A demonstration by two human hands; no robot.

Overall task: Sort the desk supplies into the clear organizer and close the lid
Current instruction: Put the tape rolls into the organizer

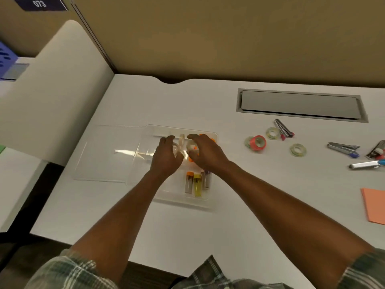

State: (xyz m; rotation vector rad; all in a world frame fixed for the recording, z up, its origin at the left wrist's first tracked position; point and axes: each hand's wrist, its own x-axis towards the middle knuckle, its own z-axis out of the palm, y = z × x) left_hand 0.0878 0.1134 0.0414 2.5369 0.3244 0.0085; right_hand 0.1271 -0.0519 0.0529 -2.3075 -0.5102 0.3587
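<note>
The clear organizer (208,197) lies on the white desk, its lid (104,155) folded open flat to the left. Both hands are inside its far half. My left hand (166,157) curls around a clear tape roll (177,148). My right hand (205,153) grips another clear tape roll (192,147), with orange rolls partly hidden under it. A third clear roll (181,139) stands on edge between the hands. Several small boxes with orange, yellow and purple ends (196,182) lie in the near compartment.
To the right on the desk lie an orange tape roll (258,142), clear tape rolls (272,133) (298,150), staple removers and staplers (283,129) (343,148) (366,164), and orange paper (375,207). A grey cable hatch (300,105) sits behind them. A partition wall runs along the left.
</note>
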